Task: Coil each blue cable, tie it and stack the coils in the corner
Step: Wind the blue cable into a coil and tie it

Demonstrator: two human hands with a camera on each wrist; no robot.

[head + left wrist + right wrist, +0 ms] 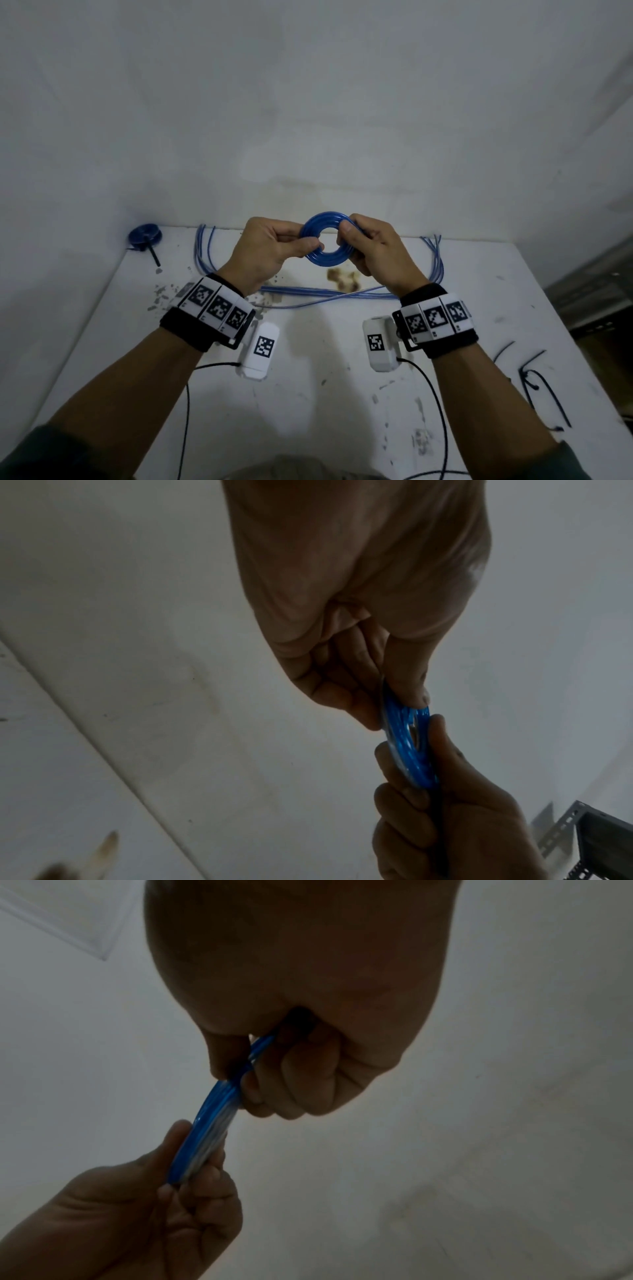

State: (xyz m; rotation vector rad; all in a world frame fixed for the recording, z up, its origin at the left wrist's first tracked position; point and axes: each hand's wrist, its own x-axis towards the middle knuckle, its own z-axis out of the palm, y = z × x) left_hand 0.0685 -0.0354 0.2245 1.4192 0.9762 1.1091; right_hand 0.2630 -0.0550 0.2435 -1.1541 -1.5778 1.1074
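Both hands raised above the table [342,359], left hand [263,251] and right hand [380,255] pinching the blue coil [325,255]

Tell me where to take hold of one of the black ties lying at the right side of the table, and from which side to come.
Take a black tie by the straight strand, not at the knotted bend near its far end. It lies flat on the table, so come from above with a fingertip pinch. Probably the right hand, being nearer; now it and the left hand both grip the blue coil.
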